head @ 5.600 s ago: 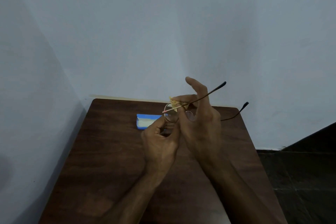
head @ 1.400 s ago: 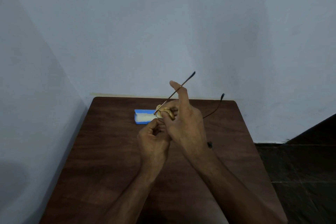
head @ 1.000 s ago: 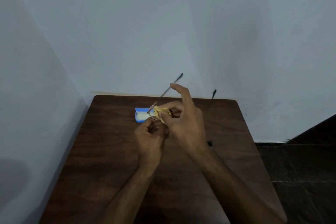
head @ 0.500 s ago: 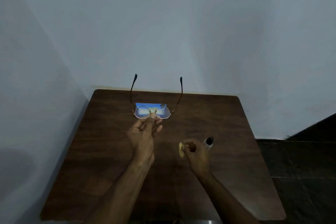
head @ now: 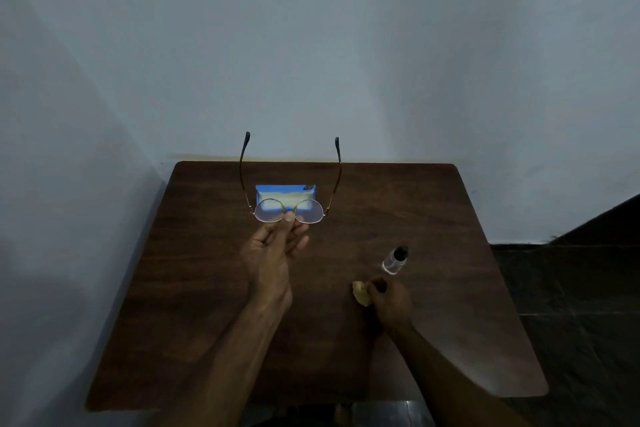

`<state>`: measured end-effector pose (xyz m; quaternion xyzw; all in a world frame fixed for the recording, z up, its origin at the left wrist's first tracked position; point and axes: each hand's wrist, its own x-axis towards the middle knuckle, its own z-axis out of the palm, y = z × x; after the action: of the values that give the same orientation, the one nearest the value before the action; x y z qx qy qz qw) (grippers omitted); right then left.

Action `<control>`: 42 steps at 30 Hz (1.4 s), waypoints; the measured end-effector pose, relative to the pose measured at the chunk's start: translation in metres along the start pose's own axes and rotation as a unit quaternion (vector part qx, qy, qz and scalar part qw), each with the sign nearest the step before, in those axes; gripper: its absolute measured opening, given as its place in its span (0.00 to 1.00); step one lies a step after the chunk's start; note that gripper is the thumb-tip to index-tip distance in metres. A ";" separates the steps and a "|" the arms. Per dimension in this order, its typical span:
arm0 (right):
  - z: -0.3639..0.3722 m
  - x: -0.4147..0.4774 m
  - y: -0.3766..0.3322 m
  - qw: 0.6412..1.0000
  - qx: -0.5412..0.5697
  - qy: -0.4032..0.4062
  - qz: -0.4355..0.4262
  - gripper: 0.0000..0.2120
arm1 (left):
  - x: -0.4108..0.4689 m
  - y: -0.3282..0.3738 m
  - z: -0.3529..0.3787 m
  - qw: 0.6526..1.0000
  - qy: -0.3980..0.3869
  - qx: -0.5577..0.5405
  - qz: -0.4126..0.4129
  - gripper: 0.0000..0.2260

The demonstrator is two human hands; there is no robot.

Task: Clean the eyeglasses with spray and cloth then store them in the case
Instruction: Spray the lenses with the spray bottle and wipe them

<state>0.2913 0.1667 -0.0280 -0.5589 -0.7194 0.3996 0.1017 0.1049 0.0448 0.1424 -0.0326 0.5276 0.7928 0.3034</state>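
My left hand point(head: 273, 250) pinches the round wire-framed eyeglasses point(head: 289, 211) at the bridge and holds them up above the table, lenses toward me and both temples open, pointing away. Behind the lenses lies the open blue case point(head: 285, 194) with a pale lining. My right hand point(head: 389, 300) rests low over the table's right half, gripping a crumpled yellow cloth point(head: 360, 293). A small clear spray bottle point(head: 394, 258) with a black cap stands just beyond that hand.
The dark wooden table point(head: 207, 305) sits in a corner, with pale walls behind and on the left. Its right edge borders a dark floor point(head: 571, 288) and a dark slanted surface at the far right.
My right hand left the glasses and dropped to the table's right with the cloth. My left hand turned the glasses to face me, temples pointing away. The bottle came into view.
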 end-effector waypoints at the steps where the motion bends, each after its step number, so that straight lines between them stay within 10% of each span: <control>1: -0.003 -0.002 0.002 0.999 0.012 0.033 0.018 0.03 | -0.001 0.000 0.001 1.000 -0.001 -0.001 -0.003 0.04; 8: -0.018 0.007 0.013 0.989 0.071 0.128 -0.009 0.35 | -0.012 0.010 0.010 1.000 -0.011 -0.018 -0.009 0.03; 17: -0.030 0.042 -0.018 0.986 0.135 0.042 -0.092 0.20 | -0.024 0.036 0.027 0.998 -0.023 -0.040 0.031 0.03; 28: -0.108 -0.040 -0.210 0.884 0.350 -0.071 -0.303 0.10 | -0.023 0.084 0.035 0.992 -0.021 -0.090 0.091 0.03; 42: -0.115 -0.054 -0.260 0.805 0.480 -0.194 -0.289 0.10 | -0.029 0.113 0.040 0.985 -0.007 -0.104 0.137 0.03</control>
<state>0.1908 0.1580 0.2433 -0.1154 -0.5684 0.7465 0.3260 0.0808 0.0367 0.2634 0.0136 0.4393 0.8778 0.1906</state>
